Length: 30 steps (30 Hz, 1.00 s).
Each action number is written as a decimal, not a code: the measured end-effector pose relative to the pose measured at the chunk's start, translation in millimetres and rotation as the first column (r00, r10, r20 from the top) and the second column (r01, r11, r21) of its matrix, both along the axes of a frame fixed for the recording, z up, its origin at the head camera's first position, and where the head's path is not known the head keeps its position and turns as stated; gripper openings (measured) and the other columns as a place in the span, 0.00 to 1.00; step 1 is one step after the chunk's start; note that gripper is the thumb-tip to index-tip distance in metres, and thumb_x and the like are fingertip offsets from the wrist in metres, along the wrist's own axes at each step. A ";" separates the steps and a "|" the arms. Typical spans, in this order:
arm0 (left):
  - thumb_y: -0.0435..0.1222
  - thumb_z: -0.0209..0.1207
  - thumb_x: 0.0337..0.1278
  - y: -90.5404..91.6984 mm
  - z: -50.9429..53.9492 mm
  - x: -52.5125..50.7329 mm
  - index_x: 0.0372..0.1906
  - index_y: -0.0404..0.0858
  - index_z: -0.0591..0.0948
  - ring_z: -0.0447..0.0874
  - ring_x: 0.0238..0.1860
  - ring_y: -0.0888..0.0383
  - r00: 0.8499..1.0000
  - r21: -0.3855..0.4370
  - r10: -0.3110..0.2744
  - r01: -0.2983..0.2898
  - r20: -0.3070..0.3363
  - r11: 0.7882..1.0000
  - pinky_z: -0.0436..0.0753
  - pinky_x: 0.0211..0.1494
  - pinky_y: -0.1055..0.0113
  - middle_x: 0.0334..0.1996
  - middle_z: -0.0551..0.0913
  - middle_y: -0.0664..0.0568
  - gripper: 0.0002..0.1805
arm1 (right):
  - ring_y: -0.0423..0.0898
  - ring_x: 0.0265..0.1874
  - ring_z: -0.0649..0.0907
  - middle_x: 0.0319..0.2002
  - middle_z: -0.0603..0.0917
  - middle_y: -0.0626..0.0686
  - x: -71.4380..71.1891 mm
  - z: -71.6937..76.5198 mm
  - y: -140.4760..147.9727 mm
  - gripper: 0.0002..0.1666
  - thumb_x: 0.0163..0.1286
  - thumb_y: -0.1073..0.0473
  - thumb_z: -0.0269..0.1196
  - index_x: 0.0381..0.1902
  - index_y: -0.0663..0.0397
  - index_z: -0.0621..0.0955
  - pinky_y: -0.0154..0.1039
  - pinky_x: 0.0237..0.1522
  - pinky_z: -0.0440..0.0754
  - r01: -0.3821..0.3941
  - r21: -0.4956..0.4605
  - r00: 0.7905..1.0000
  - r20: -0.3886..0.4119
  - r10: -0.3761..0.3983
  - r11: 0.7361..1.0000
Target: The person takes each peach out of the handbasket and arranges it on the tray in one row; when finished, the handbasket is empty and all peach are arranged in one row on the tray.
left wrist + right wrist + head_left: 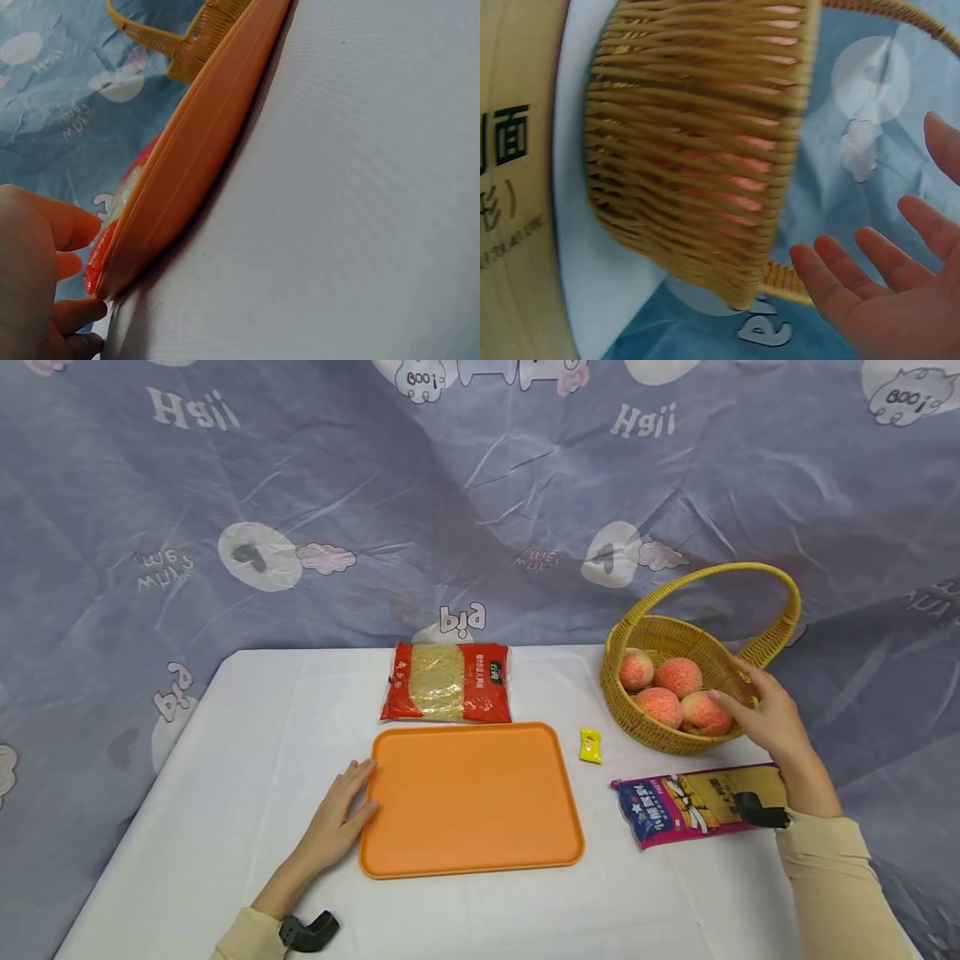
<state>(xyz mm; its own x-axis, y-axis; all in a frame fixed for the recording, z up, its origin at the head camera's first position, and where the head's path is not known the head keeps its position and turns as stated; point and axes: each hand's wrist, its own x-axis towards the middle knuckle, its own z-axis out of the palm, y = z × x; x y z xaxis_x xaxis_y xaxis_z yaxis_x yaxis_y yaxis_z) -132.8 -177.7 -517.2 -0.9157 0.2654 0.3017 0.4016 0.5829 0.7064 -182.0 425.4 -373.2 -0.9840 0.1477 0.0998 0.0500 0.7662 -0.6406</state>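
My left hand (335,821) rests at the left edge of an orange tray (472,802), fingertips at its rim and fingers relaxed. In the left wrist view the tray's side (191,150) runs up from those fingers. At the right, a yellow wicker basket (652,735) with a tall handle holds several peaches (678,677). My right hand (772,714) hovers over the basket's right rim, thumb and fingers spread, holding nothing. The right wrist view shows the same spread hand (889,277) beside the woven wall (690,142).
Behind the tray lies a red noodle packet (487,681) with a see-through middle. A small yellow sachet (591,747) sits between tray and basket. In front of the basket is a blue and gold noodle packet (697,802), partly under the right forearm. A grey printed cloth (360,485) hangs behind the table.
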 end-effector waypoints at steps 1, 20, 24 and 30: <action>0.35 0.59 0.63 0.2 -0.3 0.0 0.71 0.35 0.67 0.56 0.73 0.32 1.000 -0.001 0.000 0.000 -0.004 1.000 0.53 0.74 0.35 0.70 0.67 0.35 0.32 | 0.78 0.67 0.59 0.75 0.50 0.72 -1.7 -2.8 2.6 0.45 0.73 0.42 0.56 0.79 0.46 0.50 0.79 0.56 0.64 0.011 -0.004 1.000 0.017 -0.011 1.000; 0.38 0.59 0.64 1.9 -4.5 1.8 0.72 0.37 0.66 0.55 0.74 0.35 0.999 -0.033 0.013 -0.012 0.030 0.999 0.50 0.77 0.40 0.71 0.67 0.39 0.33 | 0.78 0.61 0.64 0.69 0.57 0.80 -25.8 -28.2 8.7 0.50 0.71 0.45 0.59 0.76 0.66 0.49 0.73 0.55 0.71 0.042 0.055 0.989 0.137 -0.049 0.998; 0.38 0.59 0.64 2.0 -3.9 1.6 0.72 0.37 0.66 0.55 0.75 0.36 0.999 -0.040 0.015 -0.014 0.037 0.999 0.50 0.77 0.40 0.71 0.66 0.40 0.33 | 0.79 0.61 0.61 0.66 0.60 0.81 -31.6 -28.5 3.0 0.51 0.65 0.53 0.66 0.75 0.68 0.53 0.74 0.57 0.66 0.061 0.077 0.984 0.162 -0.073 0.995; 0.38 0.60 0.63 1.3 -1.7 0.8 0.72 0.36 0.66 0.55 0.74 0.36 1.000 -0.042 0.019 -0.018 0.023 0.999 0.51 0.75 0.37 0.71 0.67 0.39 0.33 | 0.78 0.58 0.63 0.62 0.65 0.81 -40.3 -30.1 0.1 0.50 0.59 0.56 0.69 0.69 0.77 0.59 0.73 0.59 0.61 0.053 0.157 0.983 0.164 -0.079 0.986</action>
